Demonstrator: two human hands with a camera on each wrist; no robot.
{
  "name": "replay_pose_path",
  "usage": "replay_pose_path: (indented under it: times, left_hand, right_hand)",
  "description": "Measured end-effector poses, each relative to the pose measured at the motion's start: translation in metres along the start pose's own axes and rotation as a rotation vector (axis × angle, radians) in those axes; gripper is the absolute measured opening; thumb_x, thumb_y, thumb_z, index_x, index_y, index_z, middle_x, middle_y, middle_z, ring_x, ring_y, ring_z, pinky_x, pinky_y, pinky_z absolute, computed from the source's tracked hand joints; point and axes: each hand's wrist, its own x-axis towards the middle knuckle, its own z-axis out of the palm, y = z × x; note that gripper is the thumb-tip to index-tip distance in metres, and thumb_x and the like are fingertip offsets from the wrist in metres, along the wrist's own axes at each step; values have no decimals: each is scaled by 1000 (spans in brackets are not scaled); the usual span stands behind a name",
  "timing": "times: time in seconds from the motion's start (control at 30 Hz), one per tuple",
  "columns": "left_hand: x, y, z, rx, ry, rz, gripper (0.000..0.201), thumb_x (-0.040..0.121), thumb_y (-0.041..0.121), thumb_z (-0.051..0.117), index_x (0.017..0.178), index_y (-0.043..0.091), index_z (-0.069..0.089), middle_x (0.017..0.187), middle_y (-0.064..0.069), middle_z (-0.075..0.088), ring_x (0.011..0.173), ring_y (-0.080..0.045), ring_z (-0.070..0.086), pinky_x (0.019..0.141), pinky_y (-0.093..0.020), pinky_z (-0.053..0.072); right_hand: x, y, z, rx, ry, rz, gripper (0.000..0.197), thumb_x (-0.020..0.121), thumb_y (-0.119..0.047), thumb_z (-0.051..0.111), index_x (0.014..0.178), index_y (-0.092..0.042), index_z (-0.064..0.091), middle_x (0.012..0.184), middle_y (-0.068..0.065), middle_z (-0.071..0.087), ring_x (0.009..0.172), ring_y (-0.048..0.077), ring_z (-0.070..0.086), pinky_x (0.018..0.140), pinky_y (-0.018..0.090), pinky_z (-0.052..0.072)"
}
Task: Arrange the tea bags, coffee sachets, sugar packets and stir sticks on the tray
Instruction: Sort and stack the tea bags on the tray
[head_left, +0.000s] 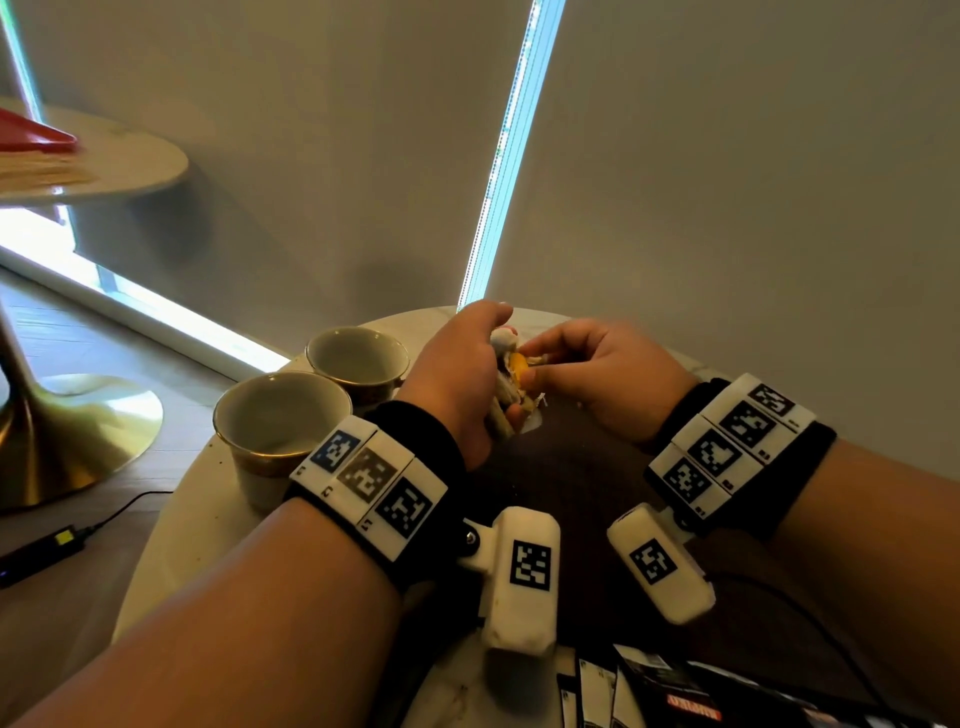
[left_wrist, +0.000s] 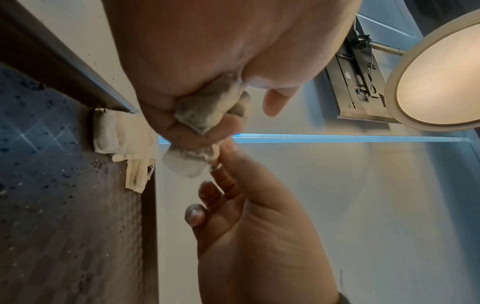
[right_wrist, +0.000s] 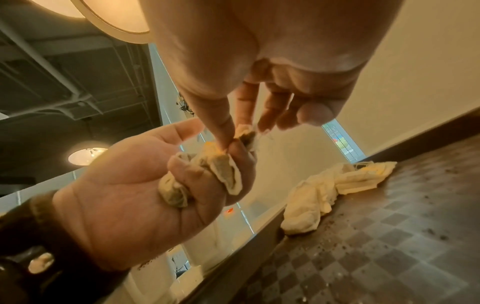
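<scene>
My left hand (head_left: 457, 374) grips a crumpled bunch of tea bags (head_left: 505, 387) above the far end of the dark tray (head_left: 571, 467). My right hand (head_left: 571, 364) pinches one tea bag with an orange tag (head_left: 519, 371) at the top of that bunch. In the right wrist view, thumb and forefinger pinch the tea bag (right_wrist: 244, 132) just above the left hand (right_wrist: 130, 195) and its bunch (right_wrist: 210, 170). Several more tea bags (right_wrist: 337, 185) lie in a heap in the tray's far corner (left_wrist: 122, 139).
Two empty cups (head_left: 358, 358) (head_left: 280, 415) stand on the round marble table (head_left: 192, 519) left of the tray. Dark sachets (head_left: 649, 686) lie at the near edge. Crumbs speckle the tray's checkered floor (right_wrist: 389, 246). A wall stands close behind the table.
</scene>
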Motion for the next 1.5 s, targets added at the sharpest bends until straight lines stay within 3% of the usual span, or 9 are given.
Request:
replay_pose_path:
  times: [0.13, 0.27, 0.57, 0.7, 0.87, 1.03, 1.3, 1.43, 1.5]
  left_hand:
    - [-1, -1, 3, 25, -8, -8, 44, 70, 52, 60, 96, 17, 53, 78, -10, 57, 61, -21, 54, 47, -29, 42]
    - [-2, -1, 4, 45, 30, -1, 52, 77, 48, 63, 112, 10, 58, 87, -11, 62, 68, -21, 58, 47, -26, 44]
    - [-9, -3, 4, 223, 61, 190, 24, 91, 17, 71, 114, 17, 63, 98, -15, 68, 63, -19, 63, 45, -25, 48]
    - [-7, -2, 4, 281, 107, 266, 21, 94, 16, 68, 114, 17, 63, 80, -11, 67, 42, -13, 56, 41, -24, 44]
    - [-6, -4, 4, 291, 110, 253, 19, 92, 14, 67, 110, 18, 63, 74, -11, 65, 42, -17, 53, 41, -26, 43]
    - [-3, -1, 3, 198, 168, 189, 19, 97, 29, 61, 111, 18, 65, 78, -7, 63, 54, -15, 52, 43, -24, 42]
    - [-5, 9, 0, -103, 204, 185, 29, 99, 38, 54, 114, 14, 62, 76, -8, 58, 49, -14, 49, 41, -23, 38]
    - [0, 3, -2, -78, 198, 302, 20, 100, 33, 51, 87, 20, 59, 72, -6, 55, 56, -21, 51, 52, -36, 43]
    - [0, 4, -2, -99, 212, 304, 22, 100, 34, 51, 90, 17, 61, 72, -7, 56, 54, -19, 52, 50, -34, 43]
  right_hand:
    - [0, 2, 0, -35, 13, 8, 9, 82, -10, 77, 86, -14, 69, 83, 4, 72, 74, 15, 68, 72, 29, 59]
    - [0, 5, -5, 54, 99, 37, 13, 84, -7, 72, 81, -14, 62, 71, 2, 64, 61, 14, 57, 57, 25, 48]
    - [-1, 3, -10, 456, 81, 107, 31, 87, 6, 65, 111, -11, 55, 83, 10, 68, 60, 19, 66, 50, 26, 55]
    - [-1, 2, -9, 442, 82, 105, 28, 87, 4, 66, 106, -13, 54, 83, 10, 70, 58, 20, 66, 46, 26, 52]
    - [3, 7, -8, 406, 145, 107, 23, 89, 6, 62, 89, -16, 53, 80, 8, 65, 63, 19, 65, 45, 25, 48]
    - [8, 11, -16, 440, 152, 134, 29, 90, 8, 59, 100, -18, 57, 86, 9, 67, 66, 20, 64, 46, 25, 48]
    - [24, 31, -34, 194, 172, 308, 23, 92, 9, 55, 95, -13, 61, 99, 16, 66, 66, 19, 61, 57, 30, 52]
    - [35, 40, -34, 48, 154, 405, 23, 91, 4, 62, 103, -16, 62, 98, 15, 70, 64, 19, 65, 56, 32, 55]
    - [43, 41, -30, -118, 140, 422, 19, 89, -3, 67, 99, -19, 65, 93, 9, 71, 66, 17, 64, 55, 29, 53]
